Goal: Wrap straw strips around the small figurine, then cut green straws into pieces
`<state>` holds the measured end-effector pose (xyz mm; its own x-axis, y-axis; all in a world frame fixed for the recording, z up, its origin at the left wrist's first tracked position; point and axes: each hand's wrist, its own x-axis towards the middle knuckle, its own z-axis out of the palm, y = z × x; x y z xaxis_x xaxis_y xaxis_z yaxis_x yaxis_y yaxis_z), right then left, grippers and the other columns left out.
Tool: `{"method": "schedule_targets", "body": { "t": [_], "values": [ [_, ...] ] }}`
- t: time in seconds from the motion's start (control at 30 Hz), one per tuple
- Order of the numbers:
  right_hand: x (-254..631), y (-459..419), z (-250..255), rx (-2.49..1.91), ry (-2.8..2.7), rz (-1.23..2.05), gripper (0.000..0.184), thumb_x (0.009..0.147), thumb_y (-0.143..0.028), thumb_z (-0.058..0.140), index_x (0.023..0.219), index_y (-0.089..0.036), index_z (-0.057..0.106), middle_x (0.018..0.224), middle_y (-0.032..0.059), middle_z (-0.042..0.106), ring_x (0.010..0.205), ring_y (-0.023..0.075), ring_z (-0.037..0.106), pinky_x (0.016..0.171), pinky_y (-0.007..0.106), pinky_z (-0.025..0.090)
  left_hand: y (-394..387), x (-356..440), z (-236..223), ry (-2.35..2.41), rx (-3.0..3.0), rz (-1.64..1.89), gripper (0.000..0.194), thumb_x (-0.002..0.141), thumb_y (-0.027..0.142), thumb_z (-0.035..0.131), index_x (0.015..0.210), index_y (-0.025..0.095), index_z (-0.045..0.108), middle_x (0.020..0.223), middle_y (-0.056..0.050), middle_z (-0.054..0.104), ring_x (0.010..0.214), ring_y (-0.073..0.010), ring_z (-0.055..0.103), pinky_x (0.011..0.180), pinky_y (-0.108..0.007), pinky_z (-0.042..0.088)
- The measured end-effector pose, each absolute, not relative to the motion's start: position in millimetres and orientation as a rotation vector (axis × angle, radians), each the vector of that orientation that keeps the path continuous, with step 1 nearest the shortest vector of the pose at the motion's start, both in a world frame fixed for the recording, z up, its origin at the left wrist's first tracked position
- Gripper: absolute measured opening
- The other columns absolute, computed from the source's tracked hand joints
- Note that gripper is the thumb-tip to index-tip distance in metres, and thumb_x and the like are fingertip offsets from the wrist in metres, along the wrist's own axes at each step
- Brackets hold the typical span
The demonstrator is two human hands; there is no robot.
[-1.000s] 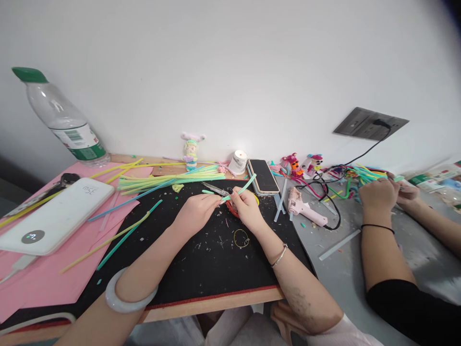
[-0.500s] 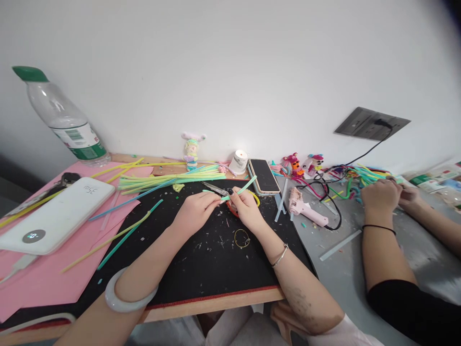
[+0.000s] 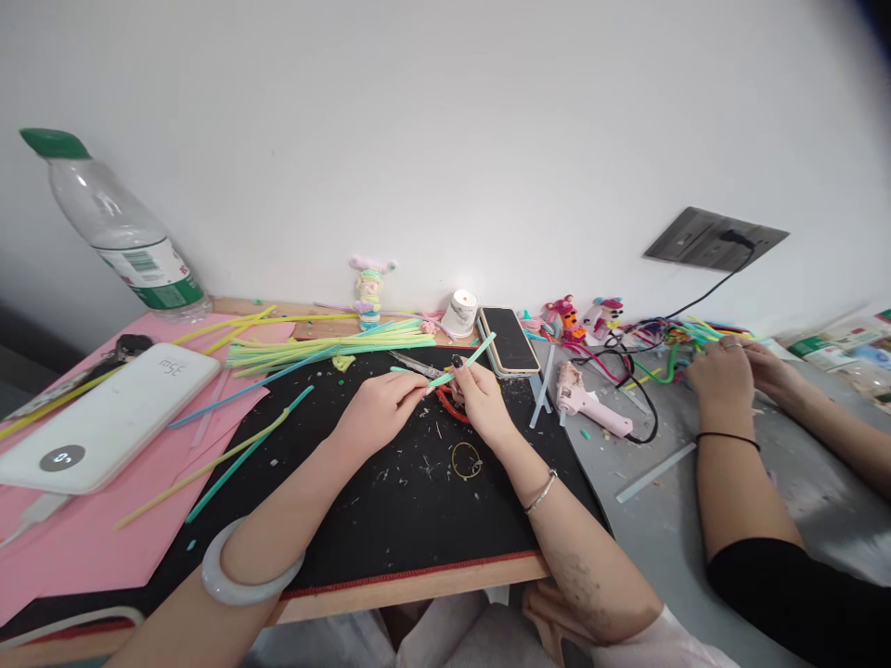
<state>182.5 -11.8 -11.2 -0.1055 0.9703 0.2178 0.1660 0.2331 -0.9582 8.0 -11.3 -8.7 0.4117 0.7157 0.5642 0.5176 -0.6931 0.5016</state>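
Observation:
My left hand [image 3: 376, 408] pinches a mint-green pipe cleaner [image 3: 482, 347] near its middle, above the black mat. On the other side, my right hand [image 3: 482, 401] grips the same pipe cleaner between thumb and fingers, and one end sticks out up and to the right. Behind and partly under my hands lie scissors [image 3: 412, 363] with red-orange handles, half hidden by my right hand. A bundle of pale green and yellow pipe cleaners [image 3: 313, 351] rests just beyond my left hand. A thin yellowish ring [image 3: 466, 461] lies on the mat below my hands.
A white power bank [image 3: 118, 417] sits on pink sheets at left, near a plastic bottle [image 3: 132, 232]. Along the wall stand a small doll figure [image 3: 368, 295], a white cup [image 3: 460, 314] and a phone [image 3: 510, 340]. A pink glue gun [image 3: 595, 408] and a co-worker's hands [image 3: 720, 371] are at right.
My right hand has turned slightly, and the pipe cleaner's free end stands a bit steeper. The co-worker's hands have shifted a little to the left.

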Motion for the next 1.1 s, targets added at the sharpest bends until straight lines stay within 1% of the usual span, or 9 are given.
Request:
{"method": "schedule_targets", "body": {
  "t": [0.13, 0.27, 0.4, 0.57, 0.67, 0.77, 0.9, 1.0, 1.1],
  "values": [
    [181.4, -13.6, -5.1, -1.151, -1.707, 0.87, 0.036, 0.091, -0.041, 0.038, 0.063, -0.019, 0.037, 0.056, -0.005, 0.034, 0.05, 0.0089, 0.031, 0.05, 0.023, 0.027, -11.3, 10.1, -8.8, 1.095, 2.273, 1.184, 0.016, 0.085, 0.025, 0.054, 0.092, 0.018, 0.067, 0.088, -0.005, 0.072, 0.077, -0.017, 0.067, 0.073, -0.027, 0.051],
    [182.7, -14.4, 3.6, -1.204, -1.884, 0.701, 0.032, 0.091, -0.038, 0.038, 0.066, -0.018, 0.043, 0.06, -0.0032, 0.043, 0.056, 0.0105, 0.04, 0.057, 0.023, 0.032, -10.4, 10.6, -8.6, 1.126, 2.042, 1.153, 0.016, 0.084, 0.025, 0.053, 0.086, 0.019, 0.068, 0.075, -0.002, 0.072, 0.067, -0.0159, 0.067, 0.067, -0.026, 0.052],
    [192.9, -12.0, 7.6, -1.475, -1.924, 0.384, 0.012, 0.083, -0.03, 0.046, 0.083, -0.018, 0.049, 0.076, 0.0012, 0.054, 0.071, 0.0152, 0.05, 0.066, 0.026, 0.038, -6.7, 9.6, -9.6, 1.26, 1.617, 1.249, 0.018, 0.082, 0.03, 0.054, 0.086, 0.017, 0.065, 0.076, -0.004, 0.071, 0.067, -0.0177, 0.069, 0.067, -0.028, 0.054],
    [201.1, -11.3, 2.4, -1.727, -2.094, 0.256, 0.039, 0.067, -0.026, 0.06, 0.103, -0.015, 0.049, 0.101, 0.0123, 0.057, 0.092, 0.0233, 0.054, 0.078, 0.032, 0.041, -1.2, 8.2, -11.4, 1.297, 1.299, 1.292, 0.02, 0.079, 0.032, 0.057, 0.09, 0.015, 0.06, 0.075, -0.006, 0.07, 0.063, -0.0183, 0.068, 0.064, -0.031, 0.055],
    [198.7, -13.8, 1.7, -1.839, -2.122, 0.337, 0.042, 0.065, -0.023, 0.06, 0.104, -0.014, 0.047, 0.097, 0.0127, 0.06, 0.085, 0.0229, 0.057, 0.07, 0.029, 0.042, 0.6, 6.6, -11.6, 1.312, 1.236, 1.314, 0.02, 0.08, 0.032, 0.056, 0.09, 0.015, 0.057, 0.073, -0.005, 0.068, 0.06, -0.0172, 0.067, 0.062, -0.031, 0.055],
    [194.7, -15.5, 3.6, -1.975, -2.07, 0.365, 0.03, 0.065, -0.023, 0.06, 0.092, -0.016, 0.048, 0.083, 0.0096, 0.062, 0.072, 0.0213, 0.058, 0.059, 0.027, 0.038, 2.1, 4.2, -11.7, 1.316, 1.223, 1.354, 0.019, 0.08, 0.032, 0.055, 0.09, 0.016, 0.055, 0.071, -0.003, 0.066, 0.057, -0.0154, 0.065, 0.06, -0.029, 0.053],
    [194.2, -13.3, 4.9, -2.021, -1.985, 0.293, 0.017, 0.068, -0.028, 0.059, 0.076, -0.019, 0.046, 0.069, 0.0049, 0.058, 0.06, 0.0169, 0.053, 0.052, 0.025, 0.031, 4.3, 0.5, -11.5, 1.31, 1.242, 1.418, 0.018, 0.081, 0.034, 0.055, 0.087, 0.017, 0.056, 0.064, 0.001, 0.06, 0.052, -0.012, 0.059, 0.054, -0.024, 0.05],
    [197.3, -11.0, 6.5, -1.945, -1.955, 0.331, 0.026, 0.074, -0.042, 0.055, 0.067, -0.02, 0.042, 0.06, 0.0009, 0.052, 0.055, 0.0137, 0.047, 0.05, 0.024, 0.029, 5.2, -2.0, -10.9, 1.31, 1.27, 1.461, 0.019, 0.082, 0.035, 0.054, 0.086, 0.017, 0.057, 0.063, 0.002, 0.058, 0.05, -0.0103, 0.056, 0.052, -0.022, 0.048],
    [200.3, -11.3, 10.0, -1.871, -1.972, 0.418, 0.038, 0.072, -0.056, 0.055, 0.068, -0.02, 0.041, 0.061, -0.0006, 0.052, 0.055, 0.0127, 0.046, 0.05, 0.023, 0.029, 5.7, -3.7, -10.5, 1.315, 1.288, 1.495, 0.02, 0.083, 0.035, 0.053, 0.087, 0.017, 0.058, 0.064, 0.001, 0.057, 0.051, -0.01, 0.056, 0.053, -0.021, 0.047]
  ]
}}
